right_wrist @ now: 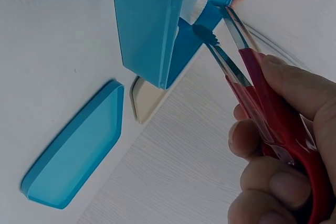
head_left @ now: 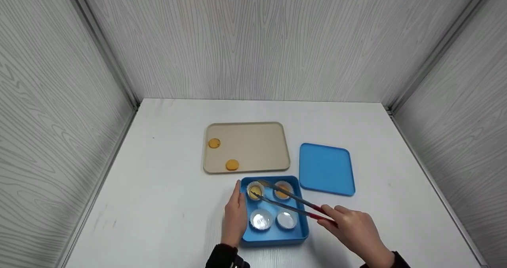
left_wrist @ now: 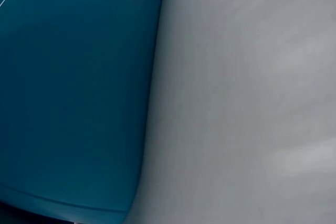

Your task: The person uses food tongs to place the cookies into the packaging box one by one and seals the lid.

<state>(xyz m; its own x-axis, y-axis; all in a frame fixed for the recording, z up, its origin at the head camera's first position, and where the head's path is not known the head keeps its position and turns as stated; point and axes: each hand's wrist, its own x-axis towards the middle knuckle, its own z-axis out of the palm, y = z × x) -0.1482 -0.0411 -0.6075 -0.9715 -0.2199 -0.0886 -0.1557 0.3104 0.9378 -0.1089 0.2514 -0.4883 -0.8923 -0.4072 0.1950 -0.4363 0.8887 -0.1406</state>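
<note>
My right hand (head_left: 352, 228) grips the red handles of metal tongs (right_wrist: 273, 103), with thumb and fingers curled round them. The tong arms stand apart, their tips over the back part of a blue box (head_left: 273, 242). One tip overlaps the back left paper cup (head_left: 248, 192), which has a yellow round cookie (head_left: 256, 193) in it. The back right paper cup (head_left: 290, 186) holds an orange-yellow piece, partly covered by a tong arm. Two shiny cups (head_left: 261, 219) sit bare in front. My left hand (head_left: 235, 216) rests along the box's left wall, fingers straight.
Behind the box lies a beige tray (head_left: 253, 145) with two round cookies, one near its left edge (head_left: 214, 143) and one near its front edge (head_left: 232, 165). A blue lid (head_left: 326, 169) lies right of the box. Grey wood-grain walls (head_left: 253, 42) surround the white table (head_left: 158, 204).
</note>
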